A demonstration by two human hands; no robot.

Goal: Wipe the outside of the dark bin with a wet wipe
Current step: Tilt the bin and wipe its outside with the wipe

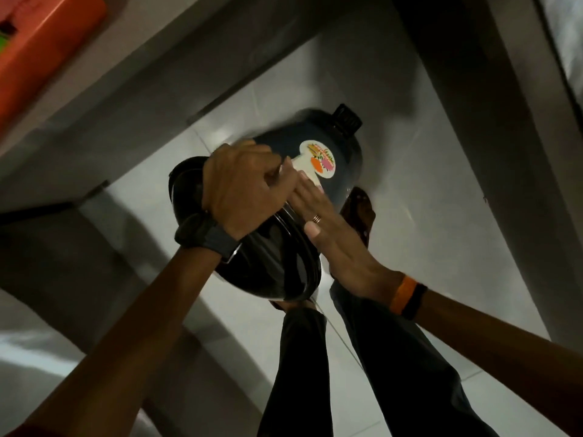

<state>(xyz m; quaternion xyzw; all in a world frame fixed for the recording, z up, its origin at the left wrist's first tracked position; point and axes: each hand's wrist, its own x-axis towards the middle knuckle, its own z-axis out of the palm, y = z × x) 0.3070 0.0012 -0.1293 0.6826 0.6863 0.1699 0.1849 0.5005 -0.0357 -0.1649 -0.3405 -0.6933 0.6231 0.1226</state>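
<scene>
Head-mounted wide-angle view, tilted.
Camera looks steeply down past both forearms, close above the dark bin (284, 197), toward the tiled floor (426, 216).

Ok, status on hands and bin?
Left hand grips bin near lid. Right hand flat, pressing wipe by sticker. Nothing blocking.

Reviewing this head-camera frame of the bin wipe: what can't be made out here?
- Wet wipe: only a pale patch shows between the hands; the left hand and right hand cover the rest.
- Sticker on the dark bin: print too small and blurred.
- Bin's upper edge: motion-blurred.
- Orange object: cut off by the left edge.
- Feet: hidden behind the bin.
</scene>
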